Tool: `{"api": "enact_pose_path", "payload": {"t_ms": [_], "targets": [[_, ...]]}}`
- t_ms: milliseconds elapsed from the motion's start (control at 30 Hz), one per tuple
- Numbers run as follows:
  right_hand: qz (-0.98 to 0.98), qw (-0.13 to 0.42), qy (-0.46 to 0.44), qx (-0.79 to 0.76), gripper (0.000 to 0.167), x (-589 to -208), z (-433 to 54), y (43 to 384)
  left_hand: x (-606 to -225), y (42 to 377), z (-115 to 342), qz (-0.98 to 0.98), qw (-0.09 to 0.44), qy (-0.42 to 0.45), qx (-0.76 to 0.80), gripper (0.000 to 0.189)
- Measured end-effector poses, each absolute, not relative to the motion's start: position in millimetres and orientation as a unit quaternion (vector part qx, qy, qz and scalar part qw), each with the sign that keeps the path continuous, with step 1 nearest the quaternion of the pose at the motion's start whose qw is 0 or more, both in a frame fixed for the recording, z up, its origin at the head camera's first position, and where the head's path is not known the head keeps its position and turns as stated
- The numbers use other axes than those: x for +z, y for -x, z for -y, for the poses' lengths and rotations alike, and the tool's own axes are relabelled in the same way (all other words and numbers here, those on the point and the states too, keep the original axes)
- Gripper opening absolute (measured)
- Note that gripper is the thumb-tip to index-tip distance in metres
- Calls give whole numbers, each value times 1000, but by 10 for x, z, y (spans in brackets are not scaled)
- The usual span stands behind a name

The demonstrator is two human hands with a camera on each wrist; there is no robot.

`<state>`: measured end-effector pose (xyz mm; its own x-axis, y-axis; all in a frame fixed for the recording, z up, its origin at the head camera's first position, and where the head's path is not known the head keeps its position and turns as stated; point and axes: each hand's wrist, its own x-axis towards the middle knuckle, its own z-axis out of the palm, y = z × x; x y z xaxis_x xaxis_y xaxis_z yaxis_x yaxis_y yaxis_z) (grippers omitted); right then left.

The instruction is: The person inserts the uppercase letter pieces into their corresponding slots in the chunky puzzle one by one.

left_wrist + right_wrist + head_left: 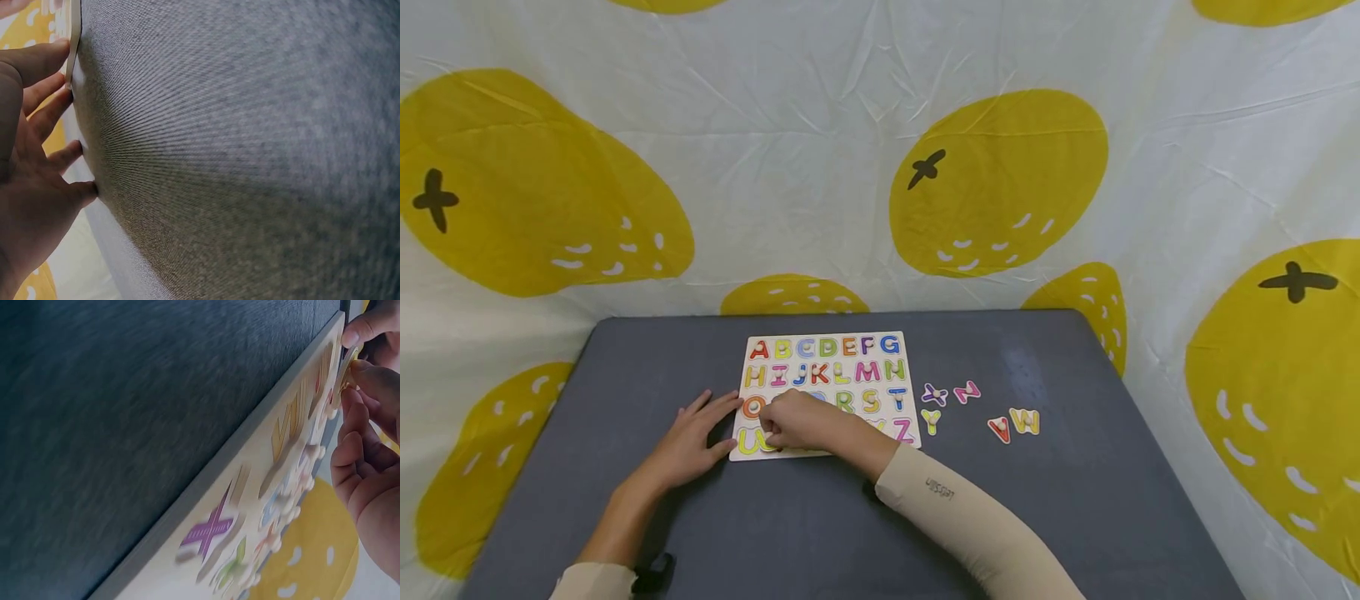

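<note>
A white wooden alphabet puzzle board [735, 454] lies on the dark grey table, with knobbed letter pieces in its upper rows. My right hand [805, 419] is over the board's lower left, pinching a yellow letter piece [343, 378] by its knob between thumb and fingers. In the head view that piece appears U-shaped, partly covered by the hand, next to the yellow U recess [748, 441]. My left hand [688, 442] rests on the table with fingers spread, its thumb and fingertips at the board's left edge. The fingers hide the middle of the lower rows.
Loose letter pieces lie right of the board: a purple X [934, 394], a pink Z [967, 392], a yellow-green Y [931, 421], a red V [999, 429] and a yellow W [1025, 421]. A white cloth [820, 200] with yellow fruit shapes hangs behind the table.
</note>
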<state>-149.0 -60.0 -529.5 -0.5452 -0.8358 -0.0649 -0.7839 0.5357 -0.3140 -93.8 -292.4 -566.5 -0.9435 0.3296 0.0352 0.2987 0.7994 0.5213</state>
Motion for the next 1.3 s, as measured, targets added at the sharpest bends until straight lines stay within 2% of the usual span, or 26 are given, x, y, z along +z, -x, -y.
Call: {"api": "enact_pose_path", "payload": {"t_ms": [167, 500, 800, 1100, 1300], "targets": [[-874, 111, 459, -110, 16, -5342, 745, 1496, -5639, 933, 2917, -946, 32, -167, 275, 65], [-880, 78, 464, -68, 18, -5367, 900, 1469, -5647, 946, 2933, -947, 31, -166, 274, 65], [-886, 95, 450, -61, 16, -5381, 1014, 1447, -5628, 946, 2940, -945, 35, -167, 280, 65], [-892, 54, 448, -26, 9, -5440, 1058, 1401, -5665, 944, 2954, -944, 29, -170, 282, 64], [-896, 39, 442, -12, 23, -5459, 1037, 1364, -5678, 946, 2954, -942, 29, -172, 286, 64]]}}
